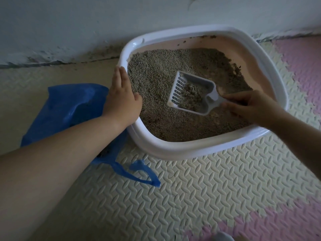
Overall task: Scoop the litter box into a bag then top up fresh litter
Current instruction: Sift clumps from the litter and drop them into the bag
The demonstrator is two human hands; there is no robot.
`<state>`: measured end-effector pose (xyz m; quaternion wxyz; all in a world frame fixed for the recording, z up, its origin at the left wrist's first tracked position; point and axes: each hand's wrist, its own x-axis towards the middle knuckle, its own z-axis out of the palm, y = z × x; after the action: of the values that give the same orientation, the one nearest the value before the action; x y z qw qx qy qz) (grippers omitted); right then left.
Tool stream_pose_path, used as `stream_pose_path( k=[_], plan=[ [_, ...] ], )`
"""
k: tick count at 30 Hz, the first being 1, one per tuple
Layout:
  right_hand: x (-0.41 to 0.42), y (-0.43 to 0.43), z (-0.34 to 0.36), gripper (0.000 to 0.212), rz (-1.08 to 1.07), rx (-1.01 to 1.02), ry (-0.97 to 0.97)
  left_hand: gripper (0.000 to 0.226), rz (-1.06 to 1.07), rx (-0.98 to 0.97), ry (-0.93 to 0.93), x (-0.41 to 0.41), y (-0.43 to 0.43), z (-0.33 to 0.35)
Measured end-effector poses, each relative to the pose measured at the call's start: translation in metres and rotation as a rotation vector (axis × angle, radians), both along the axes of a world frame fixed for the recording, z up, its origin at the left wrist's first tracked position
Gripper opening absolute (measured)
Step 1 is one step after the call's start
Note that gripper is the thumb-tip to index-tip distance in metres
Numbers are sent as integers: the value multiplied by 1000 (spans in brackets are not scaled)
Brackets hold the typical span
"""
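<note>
Wall: a pale bluish-white wall runs across the top, with faint scuffs and a dark smudge near the upper right.
Wall base: the skirting is grimy, with dark specks and flaking paint along its meeting with the floor.
Floor: a foam mat covers it, made of tiles that lock by jigsaw edges and are embossed with a raised leaf-like pattern.
Colours: most tiles are cream. One pink tile lies at the right by the wall, and another pink patch sits at the bottom right.
Light: dim, cool and even, with soft shadows.
</note>
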<state>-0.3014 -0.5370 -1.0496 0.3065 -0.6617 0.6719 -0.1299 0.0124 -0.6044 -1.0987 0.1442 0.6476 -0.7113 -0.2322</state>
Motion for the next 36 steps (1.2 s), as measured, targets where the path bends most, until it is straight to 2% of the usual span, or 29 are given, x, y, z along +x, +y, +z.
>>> stream_pose_path(
  k=[2,6,9,14,22,26,31,36],
  plan=[
    [-7,-12,8,28,86,44,184,72,-3,-7,11,0,0,-1],
    [-11,-40,16,37,440,161,650,71,4,-5,75,1,1,-2],
    [3,-53,9,34,567,146,816,69,17,-11,119,0,2,-3],
    [42,-62,-14,38,592,70,760,68,31,-20,152,-1,4,-2],
    [84,-83,-44,34,573,62,573,66,50,-22,186,-3,5,-2],
    [78,-89,-57,33,475,101,400,66,63,-13,183,-3,5,-1],
    [74,-85,-67,28,401,71,302,65,59,-2,166,-3,6,-1],
    [71,-71,-72,26,167,50,52,64,67,7,144,-2,5,1]
  ],
)
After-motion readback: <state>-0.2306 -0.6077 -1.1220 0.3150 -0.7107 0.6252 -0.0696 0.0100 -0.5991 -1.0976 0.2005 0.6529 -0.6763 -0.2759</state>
